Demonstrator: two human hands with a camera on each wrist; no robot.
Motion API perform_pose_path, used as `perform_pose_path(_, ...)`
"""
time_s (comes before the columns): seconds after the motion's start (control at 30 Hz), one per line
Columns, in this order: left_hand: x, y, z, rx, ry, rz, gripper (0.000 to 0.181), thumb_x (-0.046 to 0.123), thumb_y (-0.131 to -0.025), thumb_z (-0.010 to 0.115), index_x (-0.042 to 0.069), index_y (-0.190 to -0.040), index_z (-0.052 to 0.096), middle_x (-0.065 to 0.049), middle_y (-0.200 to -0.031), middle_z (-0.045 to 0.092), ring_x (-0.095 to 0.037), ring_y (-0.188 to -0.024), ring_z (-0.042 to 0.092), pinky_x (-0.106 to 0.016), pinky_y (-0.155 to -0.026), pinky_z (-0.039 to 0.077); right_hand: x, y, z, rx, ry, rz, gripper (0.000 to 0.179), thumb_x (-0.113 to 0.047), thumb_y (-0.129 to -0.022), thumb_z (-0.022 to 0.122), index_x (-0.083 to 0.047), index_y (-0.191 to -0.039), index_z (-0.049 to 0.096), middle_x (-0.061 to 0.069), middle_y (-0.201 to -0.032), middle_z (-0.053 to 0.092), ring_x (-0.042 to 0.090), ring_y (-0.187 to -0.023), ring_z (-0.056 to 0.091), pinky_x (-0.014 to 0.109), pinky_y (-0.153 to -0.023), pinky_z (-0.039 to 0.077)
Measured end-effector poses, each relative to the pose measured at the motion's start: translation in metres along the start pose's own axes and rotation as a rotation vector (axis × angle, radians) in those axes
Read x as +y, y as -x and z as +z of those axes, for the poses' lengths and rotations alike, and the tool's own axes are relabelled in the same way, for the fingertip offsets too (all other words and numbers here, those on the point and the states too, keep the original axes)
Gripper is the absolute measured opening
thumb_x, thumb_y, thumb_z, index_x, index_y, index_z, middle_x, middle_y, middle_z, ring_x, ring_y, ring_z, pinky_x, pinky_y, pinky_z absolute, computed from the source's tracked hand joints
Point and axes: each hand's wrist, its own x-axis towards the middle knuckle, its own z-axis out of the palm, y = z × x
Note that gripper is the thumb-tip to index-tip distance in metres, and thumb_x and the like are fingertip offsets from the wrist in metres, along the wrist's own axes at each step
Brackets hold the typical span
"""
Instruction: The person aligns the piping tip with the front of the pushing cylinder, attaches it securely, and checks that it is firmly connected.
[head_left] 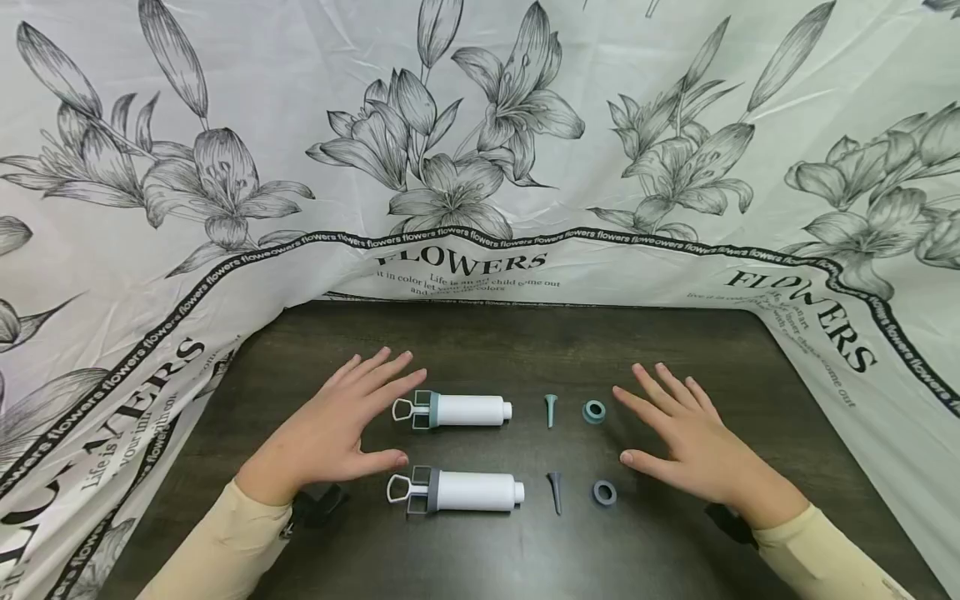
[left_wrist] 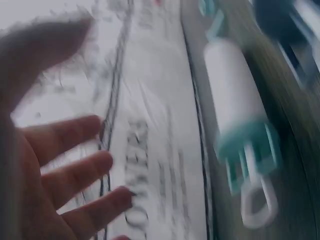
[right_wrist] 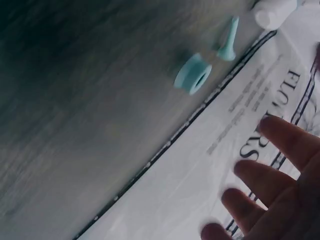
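My left hand [head_left: 335,423], fingers spread and straight, hovers at the handle end of two white syringe-like plunger tubes. The farther tube [head_left: 468,410] has a teal collar and a looped white handle; the nearer tube [head_left: 477,491] has a grey collar. Right of them lie a teal tapered nozzle [head_left: 551,410] and a grey tapered nozzle [head_left: 555,492]. Farther right sit a teal ring cap [head_left: 594,412] and a grey ring cap [head_left: 604,492]. My right hand [head_left: 690,437] is spread just right of the ring caps, holding nothing. In the left wrist view, the teal-collared tube [left_wrist: 235,85] appears blurred.
Everything lies on a dark wood-grain table [head_left: 495,342]. A white cloth [head_left: 480,279] printed with flowers and lettering hangs along its back and both sides. Dark wrist straps [head_left: 318,507] show beneath the wrists.
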Motion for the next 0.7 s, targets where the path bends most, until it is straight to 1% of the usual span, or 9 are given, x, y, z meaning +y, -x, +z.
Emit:
perform_pose_path(0.07,0.008,-0.01,0.001,0.026,0.008,0.051,0.076,0.057,-0.094,0.076,0.016,-0.155,0.056,-0.009,-0.162,0.05,-0.035,-0.147,0.048,-0.066,-0.117,0.034,-0.003,-0.003,0.003,0.035,0.017,-0.053,0.069,-0.051,-0.099,0.074,-0.02,-0.157,0.055,0.012,-0.169,0.038,0.039,-0.156,0.032,0.061,-0.124,0.022)
perform_pose_path(0.1,0.012,-0.015,0.002,0.04,0.014,0.082,0.068,0.051,-0.094,0.079,0.013,-0.148,0.063,-0.009,-0.156,0.056,-0.032,-0.141,0.055,-0.062,-0.114,0.04,-0.006,-0.004,0.004,0.05,0.025,-0.077,0.064,-0.049,-0.098,0.076,-0.017,-0.151,0.061,0.012,-0.162,0.048,0.037,-0.15,0.043,0.058,-0.12,0.033)
perform_pose_path(0.17,0.024,-0.025,0.007,0.065,0.032,0.149,0.05,0.037,-0.092,0.084,0.009,-0.132,0.072,-0.007,-0.141,0.067,-0.026,-0.126,0.066,-0.054,-0.106,0.051,-0.011,-0.006,0.007,0.069,0.036,-0.121,0.051,-0.044,-0.097,0.079,-0.013,-0.137,0.071,0.009,-0.144,0.066,0.032,-0.132,0.062,0.053,-0.104,0.051)
perform_pose_path(0.2,0.03,-0.029,0.01,0.071,0.04,0.176,0.042,0.031,-0.091,0.085,0.009,-0.126,0.075,-0.005,-0.133,0.071,-0.022,-0.119,0.069,-0.049,-0.102,0.054,-0.013,-0.007,0.009,0.073,0.036,-0.14,0.045,-0.041,-0.097,0.08,-0.012,-0.131,0.074,0.006,-0.134,0.071,0.028,-0.122,0.068,0.05,-0.096,0.057)
perform_pose_path(0.3,0.052,-0.041,0.022,0.063,0.049,0.212,0.029,0.023,-0.091,0.084,0.01,-0.115,0.078,0.001,-0.115,0.076,-0.014,-0.104,0.072,-0.038,-0.091,0.058,-0.021,-0.006,0.013,0.023,-0.02,-0.148,0.035,-0.037,-0.097,0.08,-0.013,-0.123,0.077,-0.001,-0.118,0.075,0.016,-0.098,0.073,0.041,-0.081,0.06)
perform_pose_path(0.37,0.069,-0.049,0.032,0.042,0.052,0.204,0.023,0.02,-0.092,0.083,0.011,-0.112,0.078,0.003,-0.107,0.076,-0.011,-0.096,0.072,-0.034,-0.085,0.058,-0.024,-0.005,0.015,-0.018,-0.072,-0.161,0.032,-0.034,-0.098,0.08,-0.013,-0.121,0.076,-0.001,-0.115,0.075,0.012,-0.092,0.072,0.037,-0.077,0.06)
perform_pose_path(0.5,0.099,-0.065,0.055,-0.006,0.015,0.173,0.019,0.02,-0.091,0.084,0.013,-0.108,0.078,0.004,-0.1,0.073,-0.011,-0.088,0.069,-0.03,-0.079,0.057,-0.03,-0.006,0.019,-0.078,-0.163,-0.191,0.026,-0.026,-0.097,0.082,-0.014,-0.119,0.076,-0.003,-0.112,0.075,0.012,-0.092,0.072,0.034,-0.077,0.059)
perform_pose_path(0.57,0.111,-0.071,0.065,-0.024,-0.022,0.181,0.02,0.018,-0.089,0.085,0.014,-0.107,0.078,0.003,-0.098,0.071,-0.013,-0.088,0.068,-0.029,-0.079,0.056,-0.032,-0.006,0.021,-0.094,-0.183,-0.203,0.027,-0.024,-0.095,0.084,-0.014,-0.119,0.076,-0.004,-0.111,0.074,0.013,-0.096,0.072,0.034,-0.078,0.059)
perform_pose_path(0.7,0.132,-0.082,0.084,-0.07,-0.157,0.213,0.015,0.015,-0.09,0.083,0.017,-0.104,0.078,0.005,-0.096,0.069,-0.014,-0.087,0.067,-0.029,-0.078,0.055,-0.036,-0.009,0.024,-0.139,-0.196,-0.205,0.033,-0.025,-0.091,0.088,-0.014,-0.119,0.076,-0.005,-0.111,0.073,0.01,-0.096,0.07,0.032,-0.078,0.059)
